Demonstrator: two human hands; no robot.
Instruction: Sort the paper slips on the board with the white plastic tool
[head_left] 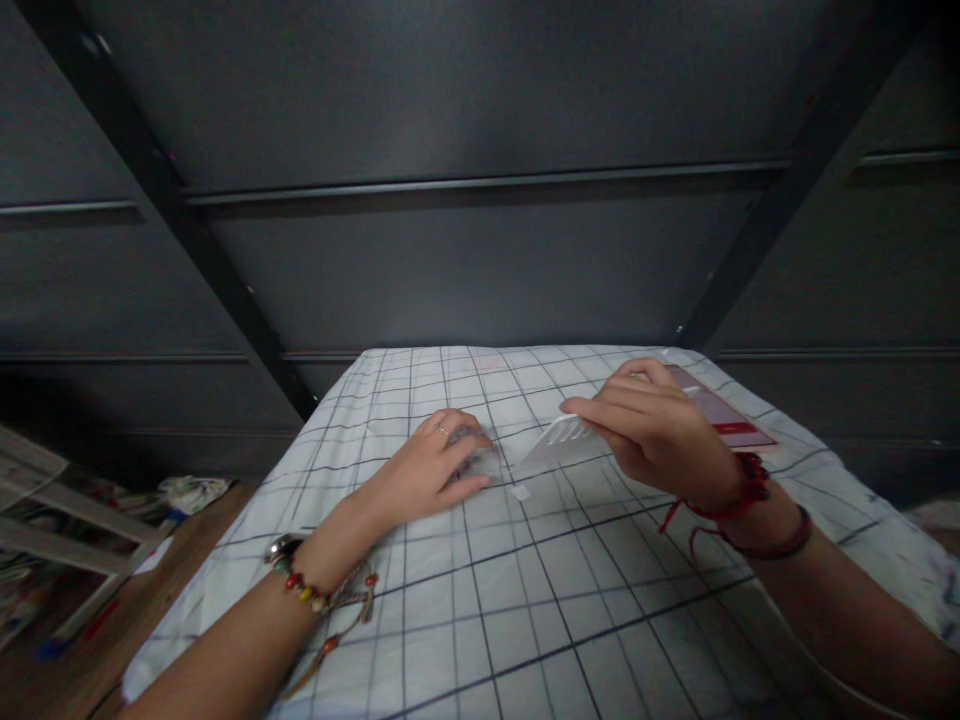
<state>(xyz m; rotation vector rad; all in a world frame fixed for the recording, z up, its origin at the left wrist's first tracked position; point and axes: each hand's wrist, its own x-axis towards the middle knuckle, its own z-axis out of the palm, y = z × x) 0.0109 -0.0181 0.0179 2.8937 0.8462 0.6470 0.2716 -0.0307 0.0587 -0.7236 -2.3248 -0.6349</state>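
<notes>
My right hand (652, 425) pinches a thin white slotted piece (561, 440) between thumb and fingers, holding it tilted just over the cloth. What exactly this piece is I cannot tell. Low on the table, my left hand (442, 465) curls its fingers round a clear, crinkled plastic wrapper (482, 460), which is partly hidden under them. Between the two hands lies a small white scrap (520, 492). Behind my right hand rests a flat pinkish item with a red band (739, 428), partly covered by the hand.
A white cloth with dark grid lines (480, 600) covers the table. Dark panels (465, 270) with metal rails rise behind its far edge. To the left, a pale wooden frame (67, 510) stands on the wooden floor, near a crumpled bag (193, 492).
</notes>
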